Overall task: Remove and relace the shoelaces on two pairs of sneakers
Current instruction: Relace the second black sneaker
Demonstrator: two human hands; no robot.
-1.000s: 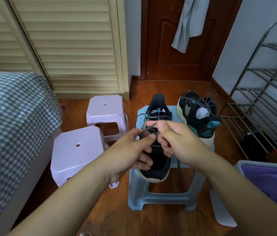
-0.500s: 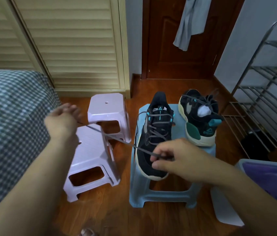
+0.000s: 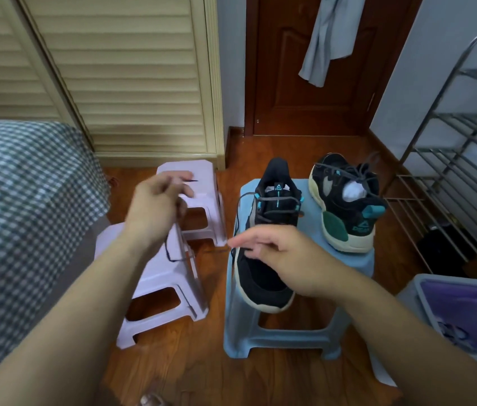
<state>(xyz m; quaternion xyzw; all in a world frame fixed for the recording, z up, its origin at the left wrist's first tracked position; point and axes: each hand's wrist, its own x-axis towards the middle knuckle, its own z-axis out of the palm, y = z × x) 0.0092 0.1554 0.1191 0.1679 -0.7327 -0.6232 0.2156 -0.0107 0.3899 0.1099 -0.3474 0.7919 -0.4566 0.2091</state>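
A black sneaker [image 3: 263, 276] with teal accents stands on a light blue stool [image 3: 357, 260], toe toward me. Its grey shoelace [image 3: 278, 198] is threaded only through the upper eyelets. The loose part of the lace runs left off the shoe and hangs in a slack loop. My left hand [image 3: 155, 212] grips that loose part above the lilac stools, with the lace tip sticking out past its fingers. My right hand [image 3: 278, 253] lies over the shoe's middle and pinches the lace at its left edge. A second, laced sneaker [image 3: 345, 212] sits tilted on the same stool.
Two lilac stools [image 3: 158, 279] stand left of the blue one. A bed with a checked cover [image 3: 20, 200] fills the left side. A metal shoe rack [image 3: 451, 159] stands at the right, with a grey bin [image 3: 418, 284] near my right arm. Ahead is a brown door [image 3: 304, 83].
My left hand has come back from the far left toward the middle, so the taut lace now hangs slack. My right hand has stayed over the shoe.
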